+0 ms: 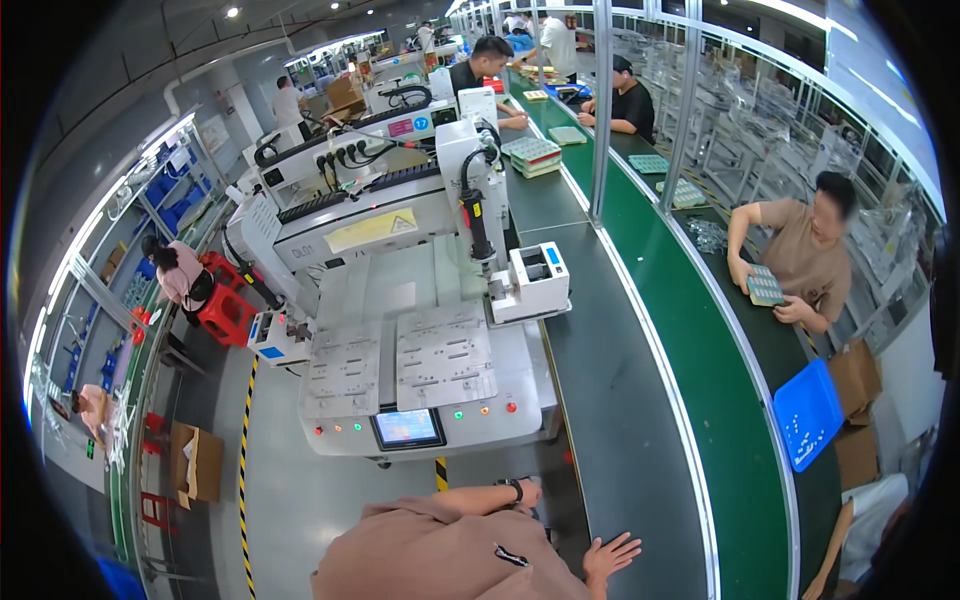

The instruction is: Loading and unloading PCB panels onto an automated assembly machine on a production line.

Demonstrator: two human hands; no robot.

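Note:
My right hand [610, 556] lies on the dark grey bench top [645, 450] with its fingers spread and nothing in them. Across the front of my body reaches my left arm, a dark band [517, 490] around its wrist. My left hand [531, 492] is beside the near edge of the bench; its fingers are turned down and hidden, so a grip cannot be made out. Ahead stands a white two-arm machine [375, 240] with two flat metal fixture plates [445, 352]. On its front are a small lit screen [408, 428] and several coloured buttons.
A green conveyor belt [690, 340] runs along the bench. Across it, a person [810, 250] holds a tray of small parts [765, 286] near a blue tray [808, 415]. Stacked trays [532, 155] sit farther up the bench. At left are red stools [225, 310] and a cardboard box [197, 462].

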